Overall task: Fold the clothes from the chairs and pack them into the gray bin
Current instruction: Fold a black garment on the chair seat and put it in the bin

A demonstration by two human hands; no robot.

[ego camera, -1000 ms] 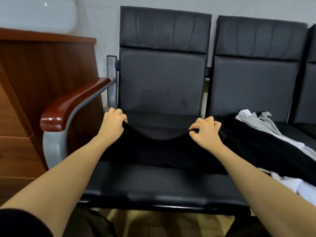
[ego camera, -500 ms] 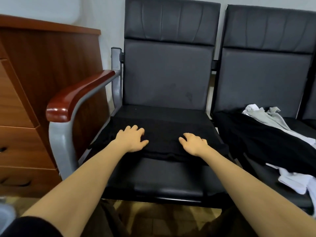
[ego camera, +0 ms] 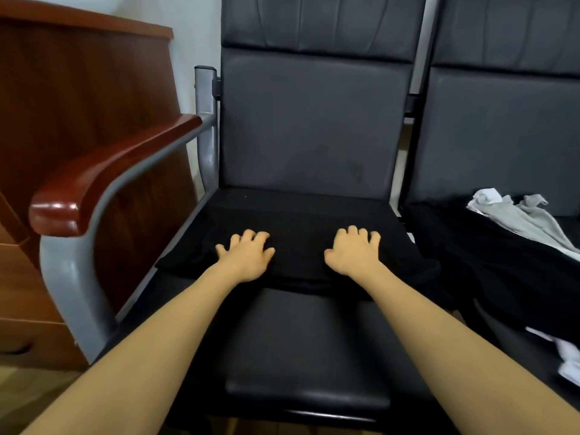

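Both hands flat on a black garment [ego camera: 298,246] — laid across the black chair seat [ego camera: 307,340].
Left hand [ego camera: 248,257] and right hand [ego camera: 353,254] press it, fingers spread — no readable writing anywhere.

Soft, even indoor light. A small glare sits on the armrest [ego camera: 53,211]. The fingers [ego camera: 248,238] are slightly blurred. Wide-angle distortion bends the edges. The black cloth [ego camera: 298,233] loses detail.

A wooden cabinet [ego camera: 78,127] with drawers stands left of a red-brown armrest [ego camera: 106,174], against a white wall [ego camera: 197,36].
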